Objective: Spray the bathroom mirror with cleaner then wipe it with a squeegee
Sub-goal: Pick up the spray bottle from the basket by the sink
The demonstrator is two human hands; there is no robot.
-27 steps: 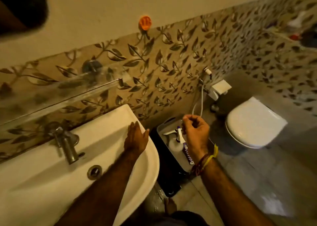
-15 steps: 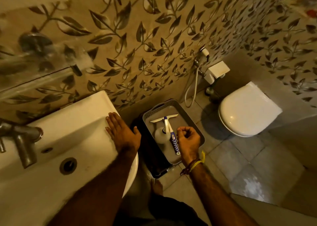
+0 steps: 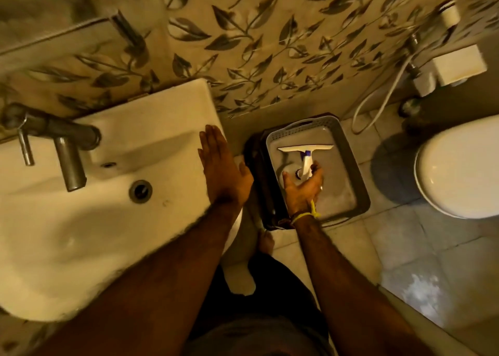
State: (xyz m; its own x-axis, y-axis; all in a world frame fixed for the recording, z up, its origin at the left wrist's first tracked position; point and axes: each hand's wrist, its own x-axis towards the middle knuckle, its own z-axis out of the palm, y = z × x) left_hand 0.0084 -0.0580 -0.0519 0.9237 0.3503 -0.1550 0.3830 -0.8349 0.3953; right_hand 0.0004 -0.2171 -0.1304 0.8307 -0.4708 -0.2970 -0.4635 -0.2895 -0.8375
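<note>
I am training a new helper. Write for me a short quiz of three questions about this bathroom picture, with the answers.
1. True or false: the left hand lies flat on the sink rim.
2. Where does the squeegee lie? A) in the sink B) in the basket on the floor C) on the toilet
3. Fill in: the right hand reaches down to the squeegee's ____.

Key: 1 true; 2 B; 3 handle.
</note>
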